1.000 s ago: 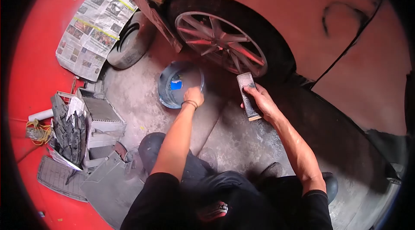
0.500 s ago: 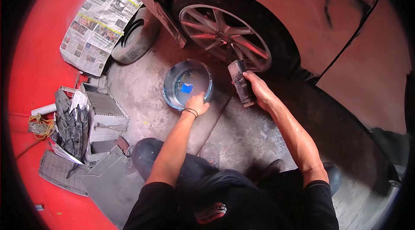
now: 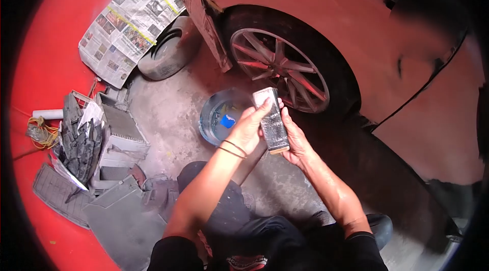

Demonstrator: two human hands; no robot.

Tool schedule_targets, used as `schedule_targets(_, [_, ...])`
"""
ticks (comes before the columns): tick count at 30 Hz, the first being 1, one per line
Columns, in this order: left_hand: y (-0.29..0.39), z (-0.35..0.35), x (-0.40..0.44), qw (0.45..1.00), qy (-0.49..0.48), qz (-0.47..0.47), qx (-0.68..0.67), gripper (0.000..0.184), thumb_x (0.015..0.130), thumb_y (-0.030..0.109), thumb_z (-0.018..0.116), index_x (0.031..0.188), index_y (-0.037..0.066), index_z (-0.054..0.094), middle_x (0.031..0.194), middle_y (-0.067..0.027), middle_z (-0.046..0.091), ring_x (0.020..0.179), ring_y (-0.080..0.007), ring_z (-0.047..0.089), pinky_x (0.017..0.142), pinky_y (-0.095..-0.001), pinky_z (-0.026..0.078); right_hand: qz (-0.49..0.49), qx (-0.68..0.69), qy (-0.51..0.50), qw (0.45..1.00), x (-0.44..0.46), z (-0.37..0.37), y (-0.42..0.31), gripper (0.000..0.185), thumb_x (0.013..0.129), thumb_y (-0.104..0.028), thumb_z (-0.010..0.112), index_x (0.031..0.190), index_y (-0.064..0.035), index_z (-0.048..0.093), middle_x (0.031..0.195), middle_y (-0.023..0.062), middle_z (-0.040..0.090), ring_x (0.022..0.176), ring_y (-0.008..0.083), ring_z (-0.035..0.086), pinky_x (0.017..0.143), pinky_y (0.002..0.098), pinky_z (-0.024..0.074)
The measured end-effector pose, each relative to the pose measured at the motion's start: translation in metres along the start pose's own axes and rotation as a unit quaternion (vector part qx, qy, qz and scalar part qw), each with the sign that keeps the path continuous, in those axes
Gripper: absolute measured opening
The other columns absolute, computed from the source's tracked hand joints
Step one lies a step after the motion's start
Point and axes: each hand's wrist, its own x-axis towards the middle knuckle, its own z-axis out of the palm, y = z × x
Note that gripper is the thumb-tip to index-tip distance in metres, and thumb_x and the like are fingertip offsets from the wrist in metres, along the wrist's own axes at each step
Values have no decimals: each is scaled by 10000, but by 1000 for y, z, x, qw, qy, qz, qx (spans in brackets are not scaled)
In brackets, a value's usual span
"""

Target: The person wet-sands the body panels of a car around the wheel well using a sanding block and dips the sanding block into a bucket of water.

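Right of the bucket (image 3: 206, 124), the slick-looking block (image 3: 273, 131) is clamped by the left hand (image 3: 246, 132), thumb on top, fingers partly hidden; its right edge is gripped by the right hand (image 3: 299, 144). If squeezed unevenly, it could be dropped.

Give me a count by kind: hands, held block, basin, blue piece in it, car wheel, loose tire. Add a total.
Hands (left hand, right hand): 2
Held block: 1
Basin: 1
Blue piece: 1
Car wheel: 1
Loose tire: 1
Total: 7
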Motion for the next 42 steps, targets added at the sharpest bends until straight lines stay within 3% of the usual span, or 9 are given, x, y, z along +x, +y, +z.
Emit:
schedule_targets(5, [41, -19, 15, 983, 109, 145, 41, 308, 1130, 339, 726, 1210, 43, 748, 1087, -52, 802, 1010, -152, 764, 939, -337, 605, 17, 50, -29, 998, 66, 39, 14, 593, 1108, -610, 601, 1377, -89, 691, 1246, 66, 792, 1093, 183, 796, 956, 376, 675])
schedule_targets(9, [89, -41, 2, 936, 192, 294, 23, 342, 1141, 367, 708, 1269, 51, 670, 1096, -58, 758, 985, -156, 732, 872, -339, 611, 66, -130, 3, 989, 166, 24, 62, 414, 1138, -427, 678, 1391, -101, 701, 1238, 49, 796, 1024, 154, 777, 908, 341, 650])
schedule_targets(13, [108, -80, -16, 926, 220, 276, -134, 464, 1143, 374, 712, 1444, 27, 651, 1307, -35, 693, 1173, -134, 639, 1042, -337, 524, -308, -545, -125, 770, 224, 11, 126, 535, 1125, -321, 671, 1578, -50, 585, 1534, 139, 671, 1385, 265, 638, 1211, 420, 480])
schedule_targets(20, [118, -118, -18, 910, 217, 245, -254, 416, 1109, 393, 750, 1364, 68, 699, 1226, -13, 724, 1105, -141, 681, 1000, -351, 558, 33, -609, 86, 788, 231, -18, 171, 415, 1098, -357, 643, 1370, -52, 710, 1348, 197, 736, 1266, 338, 706, 1109, 476, 541])
schedule_targets(28, [98, -130, 89, 915, 247, 229, -221, 329, 1067, 357, 767, 1210, 70, 695, 1140, -55, 728, 930, -197, 750, 815, -419, 636, 55, -865, 1, 499, 190, 98, -49, 426, 1066, -398, 610, 1132, -54, 853, 1137, 264, 810, 1131, 422, 784, 993, 541, 610])
schedule_targets(31, [113, -36, 100, 927, 193, 240, -215, 473, 1080, 408, 762, 1419, 84, 702, 1285, -51, 750, 1173, -205, 719, 994, -433, 612, -97, -958, -59, 264, 143, 201, -163, 229, 1016, -211, 652, 1042, -38, 800, 991, 228, 793, 879, 408, 743, 826, 506, 609])
schedule_targets(37, [155, 100, 129, 904, 167, 349, -184, 544, 1081, 361, 739, 1504, 49, 600, 1437, -57, 667, 1309, -202, 600, 1124, -401, 484, -303, -909, -1, 287, 53, 303, -295, 150, 1029, -145, 663, 1099, -23, 715, 970, 187, 756, 867, 388, 733, 791, 460, 586])
schedule_targets(38, [148, 104, 141, 891, 131, 398, -176, 537, 1082, 356, 732, 1496, 42, 597, 1446, -56, 656, 1300, -196, 598, 1134, -387, 463, -402, -900, -93, 140, 43, 306, -321, 127, 1014, -141, 683, 1072, -29, 700, 973, 171, 711, 916, 384, 721, 832, 472, 578])
schedule_targets(42, [120, 124, 144, 878, 276, 356, -163, 652, 1081, 485, 681, 1541, 34, 577, 1519, -66, 630, 1367, -224, 586, 1223, -389, 414, -359, -931, -66, 27, -46, 319, -365, 181, 1018, -95, 673, 1192, -52, 696, 1263, 143, 685, 1297, 379, 630, 1087, 486, 522])
